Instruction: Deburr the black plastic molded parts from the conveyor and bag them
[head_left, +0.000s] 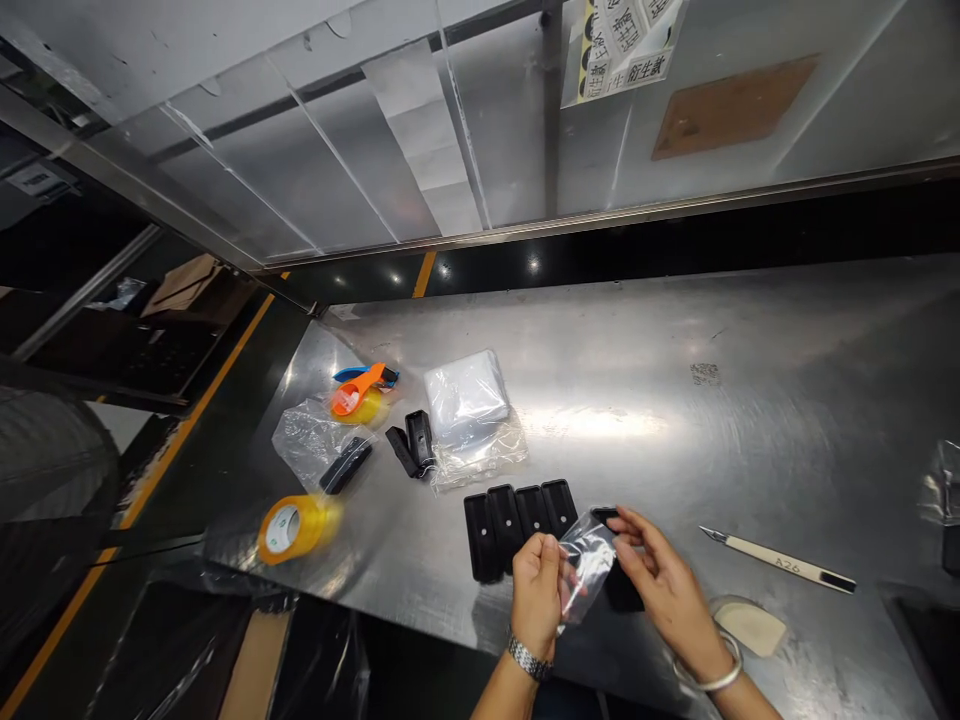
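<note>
My left hand (537, 590), with a metal watch on its wrist, pinches the left side of a small clear plastic bag (589, 562). The fingers of my right hand (664, 580), a bangle on that wrist, close on the bag's right edge. Beneath and beside the right fingers lies a black part (624, 590), partly hidden by the hand and bag. Several black rectangular trays (508, 522) stand side by side on the metal table just left of the bag. Farther back is a stack of clear bags (466, 395), with two black pieces (418, 440) at its left.
On the metal table (600, 340) are a yellow tape roll (296, 528), an orange tape dispenser (361, 388) and a bagged black piece (346, 466) at left. A pen-like tool (780, 560) and a beige piece (750, 625) lie right of my right hand.
</note>
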